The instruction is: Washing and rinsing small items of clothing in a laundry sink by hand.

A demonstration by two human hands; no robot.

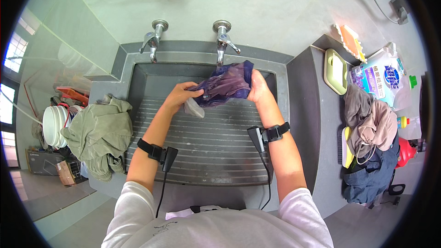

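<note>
A dark purple and blue wet cloth garment (225, 86) is stretched between my hands, just below the mouth of the right wall tap (222, 39). Gripping its left end is my left hand (182, 96), thumb on top; a pale whitish piece of cloth (194, 107) hangs beside it. My right hand (257, 86) holds the garment's right edge, its fingers partly hidden behind the cloth. Both hands are over the upper part of a grey laundry sink with a ridged washboard slope (220, 137).
A second tap (153, 41) is on the wall at left. Green clothing (100, 131) lies on the sink's left rim. The right ledge holds a green soap box (336, 72), a scrubbing brush (346, 146), a detergent pouch (382, 75) and piled clothes (367, 172).
</note>
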